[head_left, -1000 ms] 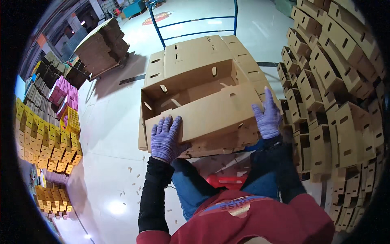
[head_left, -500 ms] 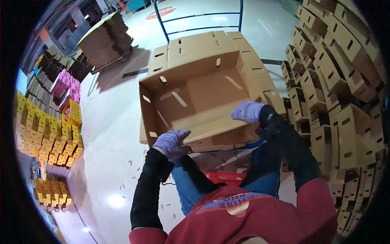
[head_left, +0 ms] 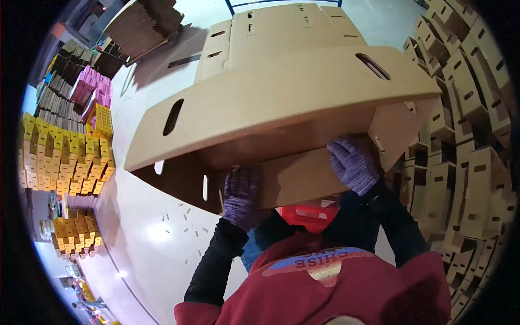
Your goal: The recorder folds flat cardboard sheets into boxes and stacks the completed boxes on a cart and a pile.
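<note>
A brown cardboard box [head_left: 260,100] with oval hand holes is lifted and tipped up in front of me, its far wall leaning over the inside. My left hand [head_left: 242,196], in a purple knitted glove, grips the box's near wall toward the left, fingers inside. My right hand [head_left: 353,165], gloved alike, holds the same wall near the right corner, its fingers bent over onto the inner face. Both thumbs are hidden. Beyond the box, a flat cardboard blank [head_left: 271,27] with cut slots lies on a stack.
A red plastic stool [head_left: 309,215] is between my legs. Stacked brown boxes [head_left: 476,184] rise on the right. Yellow boxes [head_left: 65,157], pink cartons [head_left: 95,86] and a yellow crate [head_left: 101,122] stand left. A pile of cardboard [head_left: 143,27] is far left. Small scraps [head_left: 187,216] dot the floor.
The box has come up off the cardboard stack toward me and tipped, its far wall now high and near. Both hands have shifted from its near rim to gripping over that wall.
</note>
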Tool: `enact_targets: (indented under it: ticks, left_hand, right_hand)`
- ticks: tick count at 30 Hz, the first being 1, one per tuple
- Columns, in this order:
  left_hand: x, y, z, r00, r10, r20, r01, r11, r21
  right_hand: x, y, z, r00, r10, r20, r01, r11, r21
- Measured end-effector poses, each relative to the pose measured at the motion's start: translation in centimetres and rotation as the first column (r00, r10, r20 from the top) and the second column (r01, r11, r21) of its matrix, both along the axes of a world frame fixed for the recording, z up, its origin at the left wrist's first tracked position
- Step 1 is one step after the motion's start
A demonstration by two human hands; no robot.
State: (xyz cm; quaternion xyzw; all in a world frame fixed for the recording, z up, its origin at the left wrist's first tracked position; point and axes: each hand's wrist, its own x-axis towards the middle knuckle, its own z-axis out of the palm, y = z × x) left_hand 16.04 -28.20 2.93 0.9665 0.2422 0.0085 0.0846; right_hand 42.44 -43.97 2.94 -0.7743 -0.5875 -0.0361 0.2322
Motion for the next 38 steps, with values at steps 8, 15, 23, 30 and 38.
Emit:
enact_targets:
  ticks: [8, 15, 23, 30, 38]
  left_hand:
    - [1.2, 1.2, 1.5, 0.989, -0.091, -0.121, 0.085, 0.995, -0.049]
    - [2.4, 7.2, 2.1, 0.956, -0.288, -0.059, 0.271, 0.940, -0.206]
    - [2.0, 11.3, 0.8, 0.942, -0.076, 0.327, 0.104, 0.992, -0.069]
    - [2.6, 6.0, 5.6, 0.950, -0.220, 0.221, 0.168, 0.958, 0.230]
    - [4.3, 2.1, 8.9, 0.555, -0.404, 0.727, 0.055, 0.890, 0.452]
  right_hand:
    - [0.2, 0.1, -1.8, 0.998, 0.045, 0.049, -0.036, 0.984, -0.177]
    - [0.4, 2.3, 3.3, 0.989, 0.135, 0.064, -0.126, 0.984, -0.129]
    - [0.1, 1.4, 5.4, 0.984, 0.044, 0.174, -0.010, 0.981, -0.194]
    - [2.0, -1.1, 5.1, 0.952, 0.034, 0.303, -0.001, 0.994, -0.111]
    - [0.2, -16.9, 17.4, 0.743, -0.449, 0.497, 0.331, 0.891, 0.310]
